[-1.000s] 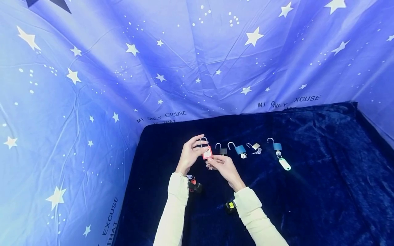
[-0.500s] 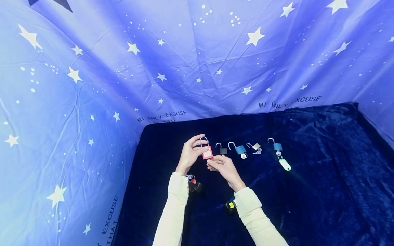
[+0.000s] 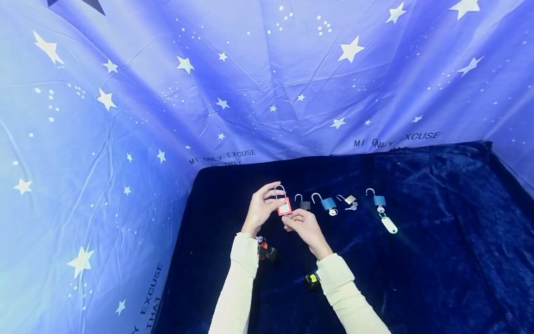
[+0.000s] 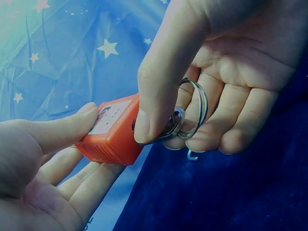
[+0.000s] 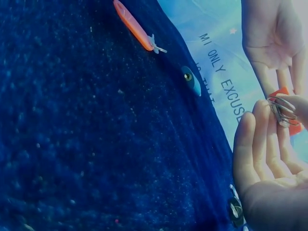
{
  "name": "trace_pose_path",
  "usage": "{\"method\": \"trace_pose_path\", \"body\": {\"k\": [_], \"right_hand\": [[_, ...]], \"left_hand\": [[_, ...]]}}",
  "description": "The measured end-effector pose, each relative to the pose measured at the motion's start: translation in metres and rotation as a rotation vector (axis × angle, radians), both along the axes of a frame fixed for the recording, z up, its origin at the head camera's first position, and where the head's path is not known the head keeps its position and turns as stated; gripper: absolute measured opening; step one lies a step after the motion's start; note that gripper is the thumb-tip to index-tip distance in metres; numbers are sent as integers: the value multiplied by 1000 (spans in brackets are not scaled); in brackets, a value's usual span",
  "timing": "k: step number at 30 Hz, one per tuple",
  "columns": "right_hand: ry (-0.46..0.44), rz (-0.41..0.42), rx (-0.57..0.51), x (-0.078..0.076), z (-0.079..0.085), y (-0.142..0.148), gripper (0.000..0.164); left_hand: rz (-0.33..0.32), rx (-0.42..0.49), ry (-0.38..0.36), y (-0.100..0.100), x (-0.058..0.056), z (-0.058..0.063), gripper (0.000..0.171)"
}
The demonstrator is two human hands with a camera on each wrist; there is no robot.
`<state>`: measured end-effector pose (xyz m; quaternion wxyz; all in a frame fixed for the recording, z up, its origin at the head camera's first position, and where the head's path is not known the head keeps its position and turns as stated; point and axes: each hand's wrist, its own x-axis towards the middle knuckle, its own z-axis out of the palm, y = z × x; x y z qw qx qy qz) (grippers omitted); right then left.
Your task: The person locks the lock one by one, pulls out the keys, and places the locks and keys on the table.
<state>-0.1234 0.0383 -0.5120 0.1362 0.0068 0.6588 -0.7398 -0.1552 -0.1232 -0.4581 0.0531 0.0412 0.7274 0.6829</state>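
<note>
My left hand (image 3: 259, 211) pinches the red block-shaped plastic-looking padlock with white label and metal shackle (image 3: 284, 207) between thumb and fingers, shackle toward the far side. My right hand (image 3: 306, 229) pinches a silvery metal key (image 4: 177, 122) at the padlock's near end — a round metal split ring (image 4: 206, 103) attached. (Insertion depth: I cannot tell; my thumb covers it.) The padlock is above the dark blue plush cloth (image 3: 417, 260) — left of a dark grey rectangular metal padlock (image 3: 305, 205), its shackle open.
</note>
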Motion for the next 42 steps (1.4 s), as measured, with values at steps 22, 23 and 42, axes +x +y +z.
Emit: {"method": "trace_pose_path", "body": {"k": [22, 23, 42], "right_hand": [[9, -9, 78, -4, 1, -5, 22], [7, -13, 69, -4, 0, -6, 22], [50, -73, 111, -4, -9, -16, 21]], "left_hand": [[36, -15, -23, -7, 0, 7, 53], [44, -17, -23, -8, -2, 3, 53], [76, -41, -25, -14, -12, -21, 51]]}}
